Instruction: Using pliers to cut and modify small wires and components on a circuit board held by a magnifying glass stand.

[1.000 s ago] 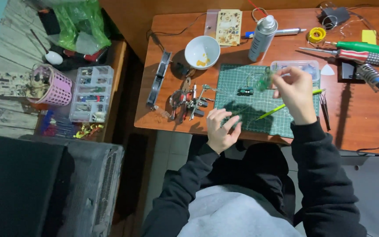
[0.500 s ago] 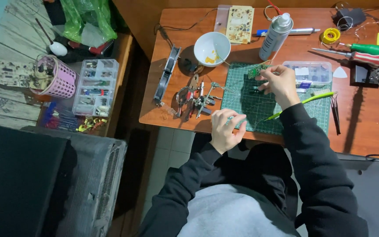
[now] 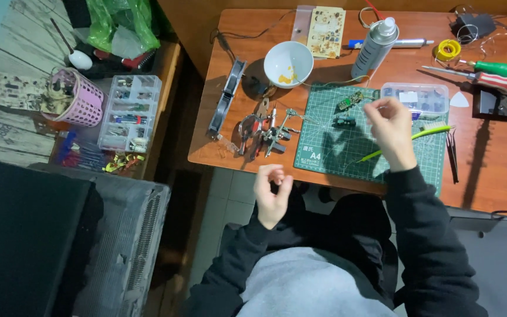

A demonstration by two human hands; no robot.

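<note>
My right hand (image 3: 391, 129) hovers over the green cutting mat (image 3: 330, 149), motion-blurred, with its fingers bunched together; whether it pinches anything is unclear. Just left of it on the mat lie a small green circuit board (image 3: 350, 101) and a small dark part (image 3: 344, 122). A yellow-green brush (image 3: 432, 132) lies across the mat, partly under that hand. My left hand (image 3: 271, 194) hangs off the table's front edge, over my lap, fingers loosely curled and holding nothing.
On the wooden table (image 3: 500, 170): a clip stand (image 3: 268, 132), black fan (image 3: 227, 97), white bowl (image 3: 289, 63), spray can (image 3: 374, 47), clear parts box (image 3: 421, 97), tweezers (image 3: 453, 155), screwdrivers (image 3: 503, 70). At the left stand a pink basket (image 3: 71, 97) and clear organizer (image 3: 130, 111).
My left hand has come off the mat's near edge and dropped below the table edge. My right hand has drawn back from the small green board toward the mat's right side.
</note>
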